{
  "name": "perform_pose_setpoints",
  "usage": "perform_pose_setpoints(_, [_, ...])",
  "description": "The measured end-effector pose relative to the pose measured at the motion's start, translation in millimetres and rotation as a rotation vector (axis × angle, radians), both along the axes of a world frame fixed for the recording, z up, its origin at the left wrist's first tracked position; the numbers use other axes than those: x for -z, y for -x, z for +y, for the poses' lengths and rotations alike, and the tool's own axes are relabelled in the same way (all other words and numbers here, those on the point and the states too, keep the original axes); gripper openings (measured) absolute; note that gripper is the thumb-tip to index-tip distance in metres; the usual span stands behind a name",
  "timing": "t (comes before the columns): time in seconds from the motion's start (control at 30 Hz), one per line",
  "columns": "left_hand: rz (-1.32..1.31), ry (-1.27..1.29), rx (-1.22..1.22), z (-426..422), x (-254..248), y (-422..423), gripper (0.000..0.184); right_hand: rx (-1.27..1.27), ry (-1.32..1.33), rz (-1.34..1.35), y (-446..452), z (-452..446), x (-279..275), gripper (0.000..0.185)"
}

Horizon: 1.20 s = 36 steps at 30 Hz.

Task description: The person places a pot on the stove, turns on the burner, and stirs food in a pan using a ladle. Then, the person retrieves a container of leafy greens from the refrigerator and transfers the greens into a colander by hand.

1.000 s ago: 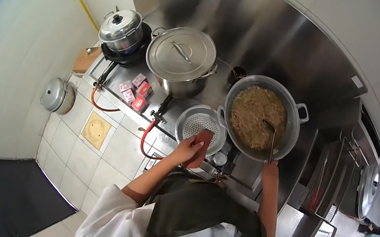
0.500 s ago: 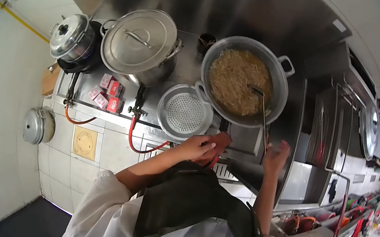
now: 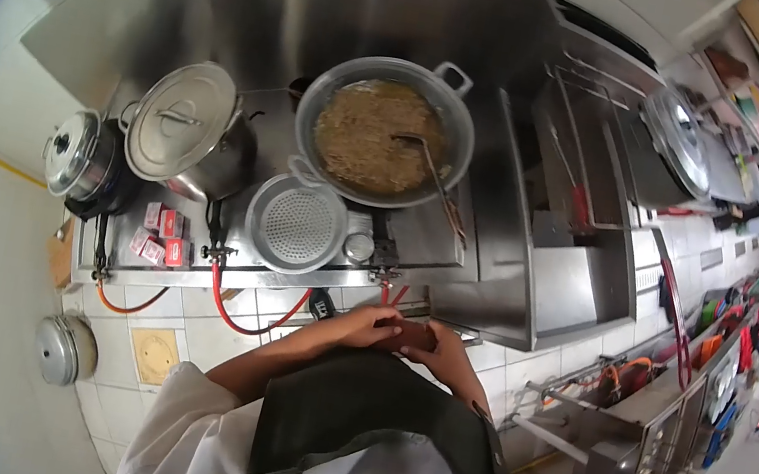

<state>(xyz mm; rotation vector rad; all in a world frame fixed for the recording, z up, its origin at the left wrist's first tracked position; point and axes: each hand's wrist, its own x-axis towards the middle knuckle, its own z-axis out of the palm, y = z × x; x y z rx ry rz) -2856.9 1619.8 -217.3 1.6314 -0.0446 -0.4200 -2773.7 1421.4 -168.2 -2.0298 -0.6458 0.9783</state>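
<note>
Reddish-brown cloth [image 3: 408,336], or something folded that looks a lot like one, is up in the air just past the front edge of the steel surface [image 3: 275,139], right in front of the dark apron [image 3: 333,386]. I'd bet it's light, soft and floppy, nothing you could break and probably not slippery, so the two ends seem the sensible places to take hold; the middle would likely just sag or bunch up.

As for the grip: the left hand [image 3: 369,327] has its fingers curled in over the left end, so pretty much closed with the cloth inside. The right hand [image 3: 441,360] is on the other end, thumb against it and looking closed on it too, though the undersides are hidden, so no idea how tight.

Going outward, a metal colander [image 3: 297,226] sits near the front edge of the surface, with a small round container [image 3: 358,248] just beside it. Behind those, more toward the back edge, is a big pan [image 3: 461,140] of brownish food [image 3: 368,128] with a ladle [image 3: 438,182] resting in it, handle over the rim, no hand on it. Over to the left there's a tall lidded pot [image 3: 182,121], some red and white boxes [image 3: 161,239] by the front edge, and a smaller lidded pot [image 3: 75,151] near the left end
</note>
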Motion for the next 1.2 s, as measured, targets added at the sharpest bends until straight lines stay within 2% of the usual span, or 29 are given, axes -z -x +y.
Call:
perform_pose_setpoints(0.07, [0.045, 0.010, 0.061, -27.5, -11.9, 0.0, 0.039, 0.088, -0.031, 0.006, 6.4, -36.2, -8.0, 0.039])
perform_pose_setpoints(0.17, [-0.198, -0.174, 0.138, -70.9, -13.0, 8.1, 0.054, 0.308, -0.158, 0.120, 28.5, -80.1, -23.4, 0.039])
perform_pose_setpoints(0.27, [-0.175, -0.240, 0.210, -114.1, -29.1, 11.8, 0.064, 0.516, -0.283, 0.169, 49.0, -120.3, -13.0, 0.039])
perform_pose_setpoints(0.33, [-0.164, -0.204, 0.147, -141.4, -29.8, 17.7, 0.058, 0.686, -0.395, 0.280, 64.3, -137.0, -14.0, 0.039])
perform_pose_setpoints(0.4, [-0.187, -0.218, 0.071, -163.6, -22.6, 27.0, 0.055, 0.693, -0.413, 0.322, 70.7, -158.3, 4.9, 0.041])
perform_pose_setpoints(0.43, [-0.203, -0.253, 0.044, -172.8, -21.9, 32.1, 0.040, 0.701, -0.420, 0.344, 73.9, -167.8, 17.5, 0.042])
perform_pose_setpoints(0.53, [0.175, -0.182, 0.004, -191.2, -48.5, 36.0, 0.029, 0.752, -0.376, 0.320, 83.9, -186.0, 47.9, 0.041])
perform_pose_setpoints(0.57, [0.387, -0.087, -0.083, -193.9, -44.9, 38.3, 0.023, 0.768, -0.409, 0.276, 86.3, -190.9, 58.0, 0.042])
perform_pose_setpoints(0.67, [0.000, -0.117, -0.251, -187.5, 19.0, 40.3, 0.023, 0.874, -0.492, 0.363, 89.9, -208.5, 48.7, 0.046])
perform_pose_setpoints(0.77, [-0.088, -0.305, -0.323, -170.1, 54.5, 22.6, 0.023, 1.003, -0.485, 0.145, 94.7, -221.2, 78.4, 0.050])
perform_pose_setpoints(0.8, [0.193, -0.308, -0.344, -172.1, 18.1, 8.4, 0.023, 1.021, -0.454, 0.145, 94.9, -226.3, 75.8, 0.050])
perform_pose_setpoints(0.87, [0.013, -0.476, -0.381, -170.6, 0.9, -21.5, 0.023, 1.060, -0.381, 0.143, 96.1, -239.5, 70.0, 0.052])
perform_pose_setpoints(0.9, [-0.360, -0.605, -0.419, -167.9, 1.4, -41.1, 0.022, 1.092, -0.339, 0.119, 97.6, -242.2, 77.1, 0.053])
perform_pose_setpoints(0.93, [-0.389, -0.786, -0.416, -164.5, 2.2, -55.1, 0.025, 1.100, -0.333, 0.128, 101.5, -242.8, 84.8, 0.052])
perform_pose_setpoints(1.0, [-0.252, -0.935, -0.374, -160.5, 6.8, -90.6, 0.030, 1.137, -0.308, 0.119, 109.9, -252.0, 91.3, 0.051])
perform_pose_setpoints(1.07, [-0.320, -0.931, -0.275, -153.6, 48.6, -123.8, 0.044, 1.131, -0.156, 0.135, 121.9, -254.9, 90.3, 0.051])
perform_pose_setpoints(1.13, [-0.203, -0.913, -0.035, -133.9, 138.9, -158.5, 0.057, 1.064, -0.049, -0.009, 139.0, -255.8, 95.1, 0.050])
perform_pose_setpoints(1.17, [-0.079, -0.950, 0.120, -130.1, 169.5, -174.2, 0.069, 1.077, 0.007, 0.033, 144.2, -254.7, 87.6, 0.050])
perform_pose_setpoints(1.2, [-0.017, -1.013, 0.171, -132.9, 191.2, -184.2, 0.071, 1.086, 0.058, 0.083, 150.5, -253.6, 78.0, 0.051])
